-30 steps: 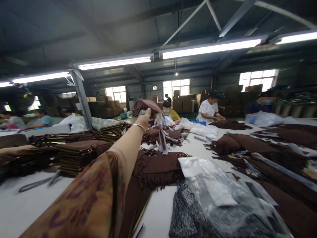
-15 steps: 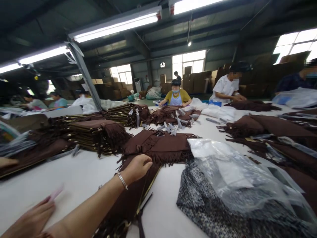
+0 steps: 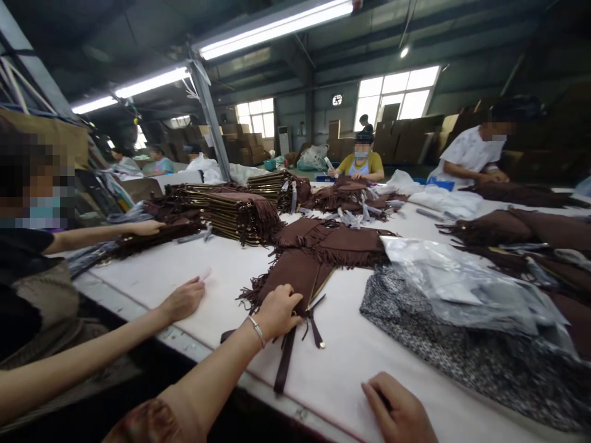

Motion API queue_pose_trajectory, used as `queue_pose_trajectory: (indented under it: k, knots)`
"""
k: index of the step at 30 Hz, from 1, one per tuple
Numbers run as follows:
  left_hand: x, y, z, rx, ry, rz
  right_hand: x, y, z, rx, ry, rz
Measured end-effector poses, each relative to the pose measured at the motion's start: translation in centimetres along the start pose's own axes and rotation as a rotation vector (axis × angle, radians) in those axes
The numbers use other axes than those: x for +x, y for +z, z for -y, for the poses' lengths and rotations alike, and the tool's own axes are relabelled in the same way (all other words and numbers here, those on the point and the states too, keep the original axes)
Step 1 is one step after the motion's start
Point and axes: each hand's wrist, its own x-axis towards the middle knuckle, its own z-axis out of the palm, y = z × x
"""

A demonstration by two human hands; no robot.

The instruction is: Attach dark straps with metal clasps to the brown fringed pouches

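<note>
A brown fringed bag [image 3: 289,274] with a gold zip lies on the white table. My left hand [image 3: 279,309], with a silver bracelet at the wrist, is closed on its near edge, thumb and fingers curled by the zip end. Dark straps [image 3: 285,363] with a metal tip hang from that end onto the table. At the lower right, my right hand [image 3: 399,409] rests low over the tabletop. Its fingers are loosely curled, and no object shows in them. Behind the bag lies another brown fringed piece [image 3: 351,243].
A co-worker's hand [image 3: 184,299] at left holds a small pink strip; their other hand [image 3: 145,227] reaches over brown pieces. Stacked zipped bags [image 3: 231,215] stand behind. At right, clear plastic [image 3: 443,271] covers grey knitted fabric [image 3: 392,307]. The table edge [image 3: 272,394] runs in front.
The view has turned left and dropped, bringing the left co-worker into sight. My left hand has moved to the bag's near end. My right hand has come into view.
</note>
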Motion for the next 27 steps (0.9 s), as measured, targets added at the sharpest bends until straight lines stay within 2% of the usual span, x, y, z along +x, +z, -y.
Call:
queue_pose_trajectory:
  k: [5,10,15,18,20,22,24,25,27]
  knots:
    - [-0.2,-0.9,-1.6,0.079,0.084,-0.039,0.7,-0.3,1.4,0.071,0.128,-0.052]
    - [-2.9,-1.3,-3.0,0.005,0.123,-0.127,3.4,0.7,4.1,0.194,0.131,-0.062]
    - [-5.5,-1.4,-4.8,-0.031,0.119,-0.161,6.4,3.5,6.0,0.192,0.022,0.061]
    - [-7.0,-1.7,-5.2,-0.086,0.102,-0.137,6.8,3.7,6.3,0.172,0.041,0.119]
    - [-8.2,-2.0,-5.4,-0.2,0.136,-0.156,6.3,2.9,6.1,0.291,0.159,0.142]
    - [-9.6,-2.1,-6.1,-0.389,0.132,-0.216,5.2,1.5,5.8,0.515,0.279,0.168]
    - [-11.0,-1.8,-7.5,-0.656,0.011,-0.242,3.8,0.3,5.5,0.733,0.357,0.154]
    - [-11.5,-1.4,-8.5,-0.817,-0.075,-0.204,3.2,-0.2,5.4,0.809,0.377,0.133]
    - [-12.2,-0.2,-11.0,-1.162,-0.241,-0.041,2.0,-0.8,5.3,0.877,0.41,0.092]
